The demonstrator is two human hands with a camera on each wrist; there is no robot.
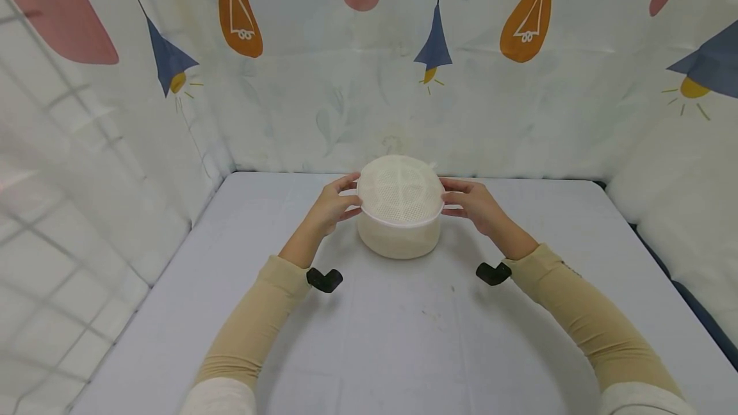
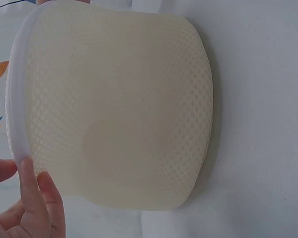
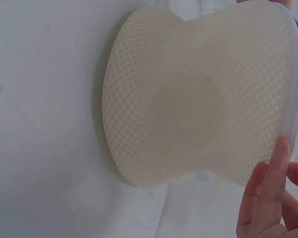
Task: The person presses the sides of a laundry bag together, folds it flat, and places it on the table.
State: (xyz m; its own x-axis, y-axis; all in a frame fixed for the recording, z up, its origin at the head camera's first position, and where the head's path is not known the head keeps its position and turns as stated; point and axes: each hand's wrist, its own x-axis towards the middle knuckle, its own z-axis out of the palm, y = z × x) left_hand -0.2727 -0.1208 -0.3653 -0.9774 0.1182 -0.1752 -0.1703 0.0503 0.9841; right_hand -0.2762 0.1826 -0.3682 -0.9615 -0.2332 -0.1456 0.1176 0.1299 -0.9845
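Observation:
A cream cylindrical mesh laundry bag stands upright on the table, its round mesh top tilted toward me. A white band runs around the top edge. From the left side, my left hand pinches this band between thumb and fingers. Opposite it, my right hand grips the band the same way. Both wrist views show the bag's soft side wall bowing inward, with a darker round patch on it.
A white cloth covers the table. Behind it hangs a white curtain printed with lamps and bulbs, which continues along the left side. Pale fabric borders the right edge. Each wrist carries a small black camera mount.

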